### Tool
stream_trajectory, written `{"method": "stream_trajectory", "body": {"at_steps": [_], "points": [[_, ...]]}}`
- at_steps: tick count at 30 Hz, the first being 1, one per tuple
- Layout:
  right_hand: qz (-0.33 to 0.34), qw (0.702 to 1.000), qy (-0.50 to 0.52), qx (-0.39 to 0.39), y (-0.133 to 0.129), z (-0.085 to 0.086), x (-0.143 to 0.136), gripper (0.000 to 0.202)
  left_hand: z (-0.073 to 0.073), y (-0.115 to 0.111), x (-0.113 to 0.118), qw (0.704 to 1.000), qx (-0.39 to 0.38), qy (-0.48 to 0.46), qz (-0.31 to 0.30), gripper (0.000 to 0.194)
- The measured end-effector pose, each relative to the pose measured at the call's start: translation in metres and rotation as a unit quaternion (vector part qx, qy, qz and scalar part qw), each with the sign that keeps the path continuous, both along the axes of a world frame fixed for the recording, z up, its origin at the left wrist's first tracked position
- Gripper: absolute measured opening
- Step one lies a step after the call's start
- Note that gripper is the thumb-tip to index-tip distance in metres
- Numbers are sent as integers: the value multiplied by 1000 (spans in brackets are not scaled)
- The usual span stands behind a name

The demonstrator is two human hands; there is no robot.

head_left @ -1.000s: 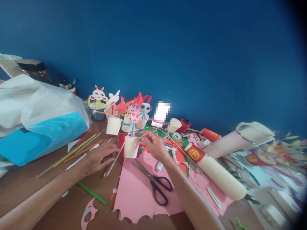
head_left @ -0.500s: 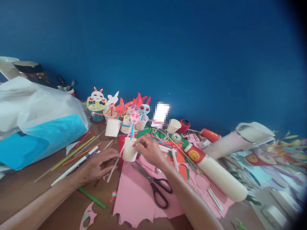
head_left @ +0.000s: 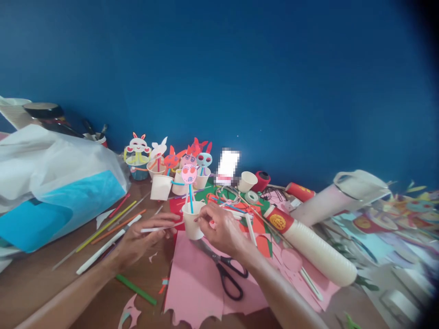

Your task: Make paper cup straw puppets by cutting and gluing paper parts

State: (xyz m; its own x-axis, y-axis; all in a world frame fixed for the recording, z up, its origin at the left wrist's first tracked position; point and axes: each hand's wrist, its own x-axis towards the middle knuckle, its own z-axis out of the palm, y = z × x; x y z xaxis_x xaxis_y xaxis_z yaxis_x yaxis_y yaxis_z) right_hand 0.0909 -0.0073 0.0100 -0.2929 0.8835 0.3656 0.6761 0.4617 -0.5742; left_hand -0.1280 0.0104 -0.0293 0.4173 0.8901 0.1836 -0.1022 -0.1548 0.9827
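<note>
On the head view, my only feed, I see the left hand (head_left: 144,237) half curled, a thin white straw (head_left: 157,229) held between its thumb and fingers, left of the paper cup (head_left: 192,229). The right hand (head_left: 222,228) has its thumb and fingers drawn together on the cup's right side near the rim. I read the cup as roughly upright, at the far edge of the pink paper (head_left: 195,283); a blue straw (head_left: 191,201) rises from it, topped by a pink face cutout (head_left: 189,174). Scissors (head_left: 216,258) lie nearer me on the paper.
</note>
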Motion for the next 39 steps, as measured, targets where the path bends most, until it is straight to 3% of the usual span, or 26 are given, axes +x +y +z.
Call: {"method": "stream_trajectory", "body": {"at_steps": [6, 10, 21, 29, 35, 39], "points": [[38, 999, -3, 14, -6, -4, 1, 12, -3, 2, 3, 986, -154, -62, 20, 18], [58, 998, -9, 2, -10, -8, 3, 11, -1, 3, 14, 973, -198, -123, 4, 17], [15, 997, -65, 32, -11, -13, 12, 11, -18, 5, 24, 972, -204, -116, -28, 14], [5, 996, -80, 25, -11, -14, 10, 14, -2, 4, 25, 964, -234, -128, -8, 23], [-5, 994, -99, 39, -11, -14, 10, 12, -1, 5, 25, 952, -221, -210, 22, 25], [-5, 995, -94, 30, -12, -12, 10, 12, -1, 6, 22, 952, -216, -212, 39, 16]]}}
